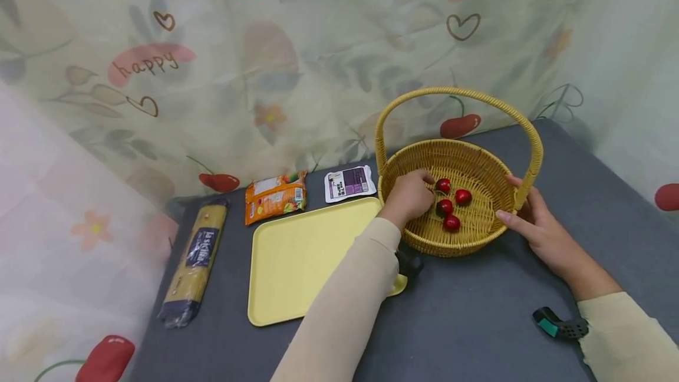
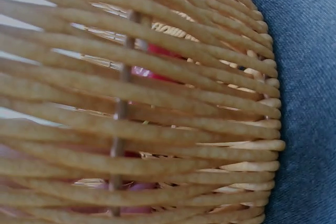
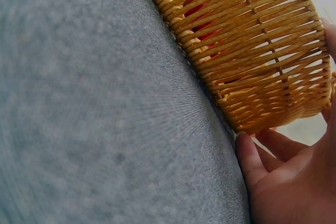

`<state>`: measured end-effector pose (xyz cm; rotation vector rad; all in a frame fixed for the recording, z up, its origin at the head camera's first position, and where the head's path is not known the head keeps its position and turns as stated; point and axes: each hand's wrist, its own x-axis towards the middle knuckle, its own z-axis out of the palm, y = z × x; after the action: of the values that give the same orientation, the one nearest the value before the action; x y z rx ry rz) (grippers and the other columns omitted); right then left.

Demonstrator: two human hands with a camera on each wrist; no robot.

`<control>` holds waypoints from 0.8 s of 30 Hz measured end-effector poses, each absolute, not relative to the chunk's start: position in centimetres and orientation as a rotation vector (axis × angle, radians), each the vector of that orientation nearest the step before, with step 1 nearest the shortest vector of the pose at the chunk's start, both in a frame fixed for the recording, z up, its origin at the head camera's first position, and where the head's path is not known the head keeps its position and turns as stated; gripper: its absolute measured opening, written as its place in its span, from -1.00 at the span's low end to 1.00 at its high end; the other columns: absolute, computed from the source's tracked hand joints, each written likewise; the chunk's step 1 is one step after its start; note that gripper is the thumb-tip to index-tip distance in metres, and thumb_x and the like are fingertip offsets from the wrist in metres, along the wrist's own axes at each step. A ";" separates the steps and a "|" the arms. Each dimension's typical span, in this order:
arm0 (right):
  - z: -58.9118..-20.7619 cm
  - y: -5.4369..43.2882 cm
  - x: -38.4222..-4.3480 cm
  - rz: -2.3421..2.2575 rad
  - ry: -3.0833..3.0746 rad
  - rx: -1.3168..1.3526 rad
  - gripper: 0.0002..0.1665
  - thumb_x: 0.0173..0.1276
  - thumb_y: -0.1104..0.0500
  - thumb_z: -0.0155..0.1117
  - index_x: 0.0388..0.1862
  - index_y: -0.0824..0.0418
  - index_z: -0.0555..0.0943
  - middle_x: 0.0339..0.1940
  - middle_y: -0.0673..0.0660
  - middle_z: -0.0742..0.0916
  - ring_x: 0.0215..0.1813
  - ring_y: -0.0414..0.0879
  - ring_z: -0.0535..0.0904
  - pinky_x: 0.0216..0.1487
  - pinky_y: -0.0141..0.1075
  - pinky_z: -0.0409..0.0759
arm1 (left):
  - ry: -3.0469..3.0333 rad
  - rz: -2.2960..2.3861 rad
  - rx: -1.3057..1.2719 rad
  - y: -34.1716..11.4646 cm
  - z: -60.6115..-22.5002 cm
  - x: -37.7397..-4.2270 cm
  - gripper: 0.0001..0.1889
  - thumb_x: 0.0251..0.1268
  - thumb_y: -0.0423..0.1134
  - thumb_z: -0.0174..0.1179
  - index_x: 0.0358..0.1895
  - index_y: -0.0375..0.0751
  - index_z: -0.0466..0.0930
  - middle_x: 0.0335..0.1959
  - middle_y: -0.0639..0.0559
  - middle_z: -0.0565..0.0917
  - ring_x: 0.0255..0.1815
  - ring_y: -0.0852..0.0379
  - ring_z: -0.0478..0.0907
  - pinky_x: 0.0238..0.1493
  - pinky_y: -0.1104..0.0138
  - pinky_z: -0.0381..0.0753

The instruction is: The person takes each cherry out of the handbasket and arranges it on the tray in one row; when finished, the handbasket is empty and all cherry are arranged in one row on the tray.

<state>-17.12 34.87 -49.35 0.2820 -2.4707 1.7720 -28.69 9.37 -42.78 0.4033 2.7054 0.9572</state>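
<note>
A yellow wicker basket (image 1: pixel 427 243) with a tall arched handle stands at the right of the table. Several red cherries (image 1: pixel 463 197) lie on its woven bottom. My left hand (image 1: pixel 409 196) reaches over the near-left rim into the basket, its bent fingers close beside the cherries; the fingertips are partly hidden, and I cannot tell whether they pinch one. Only the basket's weave, with red showing through its gaps, fills the left wrist view. At the right side, by the handle's base, my right hand (image 1: pixel 541 234) grips the basket, thumb at the rim and fingers around the outer wall.
A yellow tray (image 1: pixel 307 258) lies left of the basket, partly beneath my left forearm. Behind it are an orange snack packet (image 1: pixel 276 198) and a white-and-purple pouch (image 1: pixel 349 184). A pack of spaghetti (image 1: pixel 196 261) lies at far left. Printed cloth (image 1: pixel 318 63) hangs behind the table.
</note>
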 end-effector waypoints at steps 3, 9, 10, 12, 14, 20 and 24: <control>-49.3 34.8 -17.2 1.771 -2.466 0.294 -0.06 0.76 0.26 0.12 0.85 -0.05 -0.14 0.67 0.51 0.17 0.41 -0.28 0.31 0.18 -0.61 0.30 | 2.702 1.016 0.400 9.3 -42.7 -28.7 -0.70 0.43 -0.37 0.30 0.15 -0.05 0.77 0.00 0.09 0.72 -0.01 -0.01 0.49 -0.06 0.25 0.57; -49.3 34.7 -17.3 1.775 -2.455 0.302 -0.06 0.75 0.27 0.13 0.85 -0.04 -0.13 0.68 0.53 0.15 0.41 -0.28 0.31 0.18 -0.61 0.31 | 2.651 1.275 0.483 9.0 -42.7 -28.9 -0.83 0.56 -0.37 0.28 0.02 -0.12 0.82 -0.23 0.15 0.68 -0.18 0.08 0.55 -0.25 0.34 0.51; -49.3 34.7 -17.3 1.775 -2.456 0.302 -0.06 0.75 0.27 0.13 0.85 -0.04 -0.14 0.67 0.53 0.16 0.41 -0.28 0.31 0.18 -0.61 0.31 | 2.639 1.326 0.499 9.0 -42.7 -28.9 -0.85 0.56 -0.36 0.30 0.03 -0.13 0.82 -0.24 0.16 0.68 -0.20 0.10 0.56 -0.24 0.35 0.52; -49.3 34.7 -17.2 1.776 -2.459 0.300 -0.06 0.76 0.27 0.13 0.85 -0.03 -0.14 0.67 0.53 0.15 0.41 -0.28 0.31 0.18 -0.62 0.31 | 2.610 1.426 0.525 8.9 -42.6 -28.9 -0.83 0.58 -0.35 0.32 0.08 -0.15 0.82 -0.22 0.18 0.69 -0.22 0.14 0.57 -0.24 0.36 0.54; -49.2 34.7 -17.2 1.776 -2.462 0.298 -0.06 0.76 0.26 0.12 0.85 -0.03 -0.14 0.67 0.53 0.16 0.40 -0.28 0.31 0.17 -0.62 0.31 | 2.581 1.511 0.538 8.8 -42.6 -28.9 -0.80 0.62 -0.34 0.29 0.15 -0.12 0.80 -0.16 0.21 0.69 -0.20 0.17 0.57 -0.23 0.36 0.56; -49.2 34.8 -17.2 1.767 -2.472 0.289 -0.06 0.76 0.25 0.12 0.85 -0.03 -0.15 0.69 0.52 0.14 0.43 -0.25 0.30 0.18 -0.62 0.30 | 2.464 1.767 0.556 8.4 -42.4 -28.7 -0.76 0.68 -0.32 0.23 0.24 -0.08 0.76 -0.03 0.21 0.68 -0.08 0.20 0.59 -0.13 0.38 0.63; -49.3 34.9 -17.2 1.763 -2.464 0.297 -0.07 0.76 0.26 0.12 0.85 -0.03 -0.13 0.69 0.52 0.15 0.43 -0.27 0.31 0.18 -0.62 0.31 | 2.411 1.868 0.596 7.9 -42.2 -28.5 -0.75 0.65 -0.30 0.29 0.26 -0.11 0.74 -0.02 0.22 0.68 -0.07 0.21 0.62 -0.08 0.37 0.68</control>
<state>-17.18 34.87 -49.29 0.2967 -2.4638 1.7629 -28.47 7.86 -42.17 0.5958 2.4106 1.8680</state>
